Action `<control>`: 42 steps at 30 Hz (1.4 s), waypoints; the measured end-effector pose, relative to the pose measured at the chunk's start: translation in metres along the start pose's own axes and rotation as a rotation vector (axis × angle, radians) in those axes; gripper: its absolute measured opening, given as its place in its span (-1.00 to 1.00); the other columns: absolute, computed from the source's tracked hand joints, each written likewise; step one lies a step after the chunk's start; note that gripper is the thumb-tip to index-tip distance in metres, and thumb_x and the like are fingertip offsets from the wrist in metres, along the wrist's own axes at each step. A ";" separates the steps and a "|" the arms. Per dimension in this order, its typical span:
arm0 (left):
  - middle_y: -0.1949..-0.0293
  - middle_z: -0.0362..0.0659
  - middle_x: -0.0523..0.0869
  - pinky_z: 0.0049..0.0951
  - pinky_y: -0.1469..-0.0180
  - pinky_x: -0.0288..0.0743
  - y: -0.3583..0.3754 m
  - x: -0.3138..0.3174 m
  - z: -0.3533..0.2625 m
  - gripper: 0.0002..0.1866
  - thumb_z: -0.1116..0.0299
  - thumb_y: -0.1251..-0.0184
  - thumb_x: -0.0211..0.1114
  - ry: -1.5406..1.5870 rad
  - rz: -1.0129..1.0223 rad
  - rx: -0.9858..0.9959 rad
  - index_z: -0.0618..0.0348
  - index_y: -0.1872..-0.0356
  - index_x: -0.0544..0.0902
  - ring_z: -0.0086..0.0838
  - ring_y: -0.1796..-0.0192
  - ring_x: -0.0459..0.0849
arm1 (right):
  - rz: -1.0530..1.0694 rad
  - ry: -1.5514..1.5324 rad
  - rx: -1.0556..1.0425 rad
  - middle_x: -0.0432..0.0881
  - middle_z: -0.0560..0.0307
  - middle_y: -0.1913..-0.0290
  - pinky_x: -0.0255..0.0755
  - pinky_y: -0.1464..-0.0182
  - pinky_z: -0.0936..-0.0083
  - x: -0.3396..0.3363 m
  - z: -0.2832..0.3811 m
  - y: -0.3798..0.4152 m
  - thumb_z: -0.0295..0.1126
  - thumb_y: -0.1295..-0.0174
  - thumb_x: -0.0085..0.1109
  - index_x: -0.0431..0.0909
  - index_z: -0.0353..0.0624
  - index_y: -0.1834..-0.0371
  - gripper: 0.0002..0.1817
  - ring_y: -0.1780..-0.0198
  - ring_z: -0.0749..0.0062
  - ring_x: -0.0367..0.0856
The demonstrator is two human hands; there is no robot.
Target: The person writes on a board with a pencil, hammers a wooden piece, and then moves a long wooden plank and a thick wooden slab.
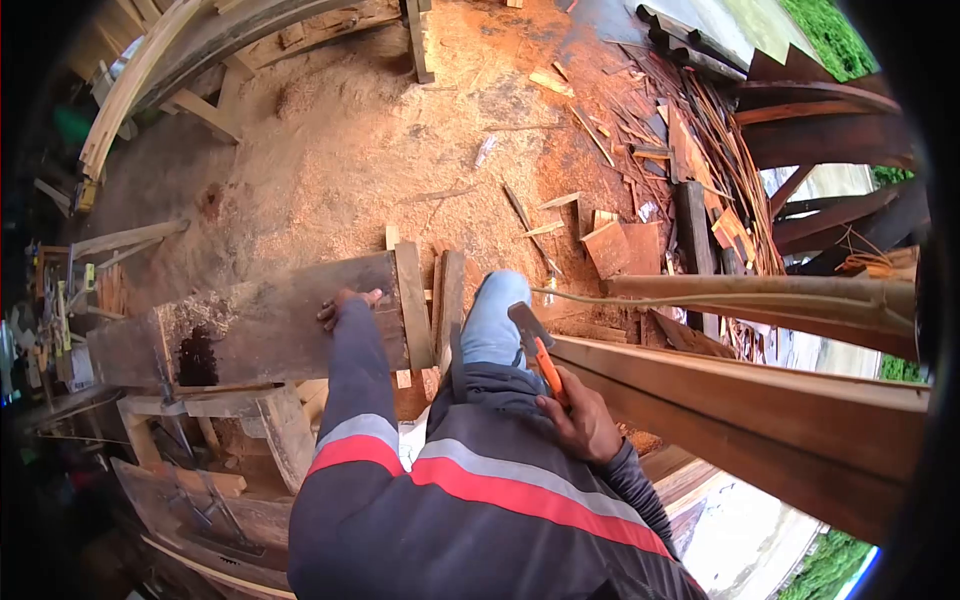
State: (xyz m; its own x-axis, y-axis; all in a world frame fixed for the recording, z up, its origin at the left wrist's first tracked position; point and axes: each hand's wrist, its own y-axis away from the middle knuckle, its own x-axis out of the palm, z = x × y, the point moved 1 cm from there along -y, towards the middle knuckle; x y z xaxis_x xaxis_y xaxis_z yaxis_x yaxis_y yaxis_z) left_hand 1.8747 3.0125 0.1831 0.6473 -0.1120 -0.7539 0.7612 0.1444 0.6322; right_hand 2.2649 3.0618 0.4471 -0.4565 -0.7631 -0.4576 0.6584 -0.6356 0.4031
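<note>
My left hand (350,305) rests with its fingers spread on a dark wooden board (290,320), close to the board's right end. In my right hand (583,415) is a hammer (540,350), held by its orange handle, its dark metal head pointing up and left, over my leg in blue jeans. Upright short wood pieces (413,305) stand against the board's right end. To the left, a heap of sawdust and a dark patch (203,350) lie on the board.
Long timber beams (740,400) run to the right of my right hand. Sawdust and wood scraps (545,228) cover the floor ahead. Thin offcuts (690,130) are piled at the upper right. A wooden frame (200,410) stands at the lower left.
</note>
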 end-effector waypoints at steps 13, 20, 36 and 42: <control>-0.22 0.32 0.41 0.07 -0.19 0.39 -0.078 0.058 0.032 0.08 -0.14 0.13 0.52 0.078 0.213 0.280 0.46 -0.30 0.24 0.20 -0.15 0.51 | -0.698 -0.438 0.312 0.30 0.36 0.66 0.15 0.70 0.65 -0.066 0.037 -0.206 -0.35 -0.28 0.14 0.42 -0.18 0.33 -0.84 0.72 0.68 0.26; -0.21 0.26 0.46 0.09 -0.15 0.42 -0.052 0.133 0.019 0.02 -0.03 0.15 0.54 -0.206 0.113 -0.045 0.41 -0.30 0.30 0.19 -0.06 0.58 | -0.357 -0.427 0.531 0.28 0.29 0.70 0.18 0.72 0.60 -0.152 0.005 -0.444 -0.23 -0.34 0.07 0.36 -0.09 0.55 -0.69 0.76 0.59 0.24; 0.58 -0.03 0.72 -0.35 0.31 0.64 -0.229 -0.187 -0.061 -0.48 -0.04 -0.23 0.18 1.401 0.296 -0.197 0.31 0.53 0.69 -0.35 0.52 0.73 | 0.893 0.514 0.037 0.33 0.34 0.67 0.22 0.76 0.63 0.091 0.354 -0.875 -0.25 -0.24 0.16 0.44 -0.13 0.36 -0.80 0.76 0.66 0.30; 0.09 0.01 0.72 -0.13 -0.08 0.50 -0.287 -0.100 -0.097 -0.54 -0.04 -0.10 0.27 0.969 0.099 -0.131 0.06 0.08 0.71 -0.16 0.04 0.68 | 1.035 0.828 -0.609 0.40 0.22 0.63 0.29 0.69 0.51 0.273 0.392 -0.996 -0.26 -0.23 0.22 0.43 -0.18 0.21 -0.74 0.68 0.51 0.43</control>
State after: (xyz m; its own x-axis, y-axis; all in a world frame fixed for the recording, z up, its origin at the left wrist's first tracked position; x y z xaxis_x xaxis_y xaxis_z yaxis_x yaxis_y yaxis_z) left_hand 1.5882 3.0772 0.0599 0.3523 0.7529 -0.5559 0.6568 0.2242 0.7199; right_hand 1.2500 3.4407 0.2318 0.6991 -0.4206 -0.5783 0.7141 0.4527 0.5340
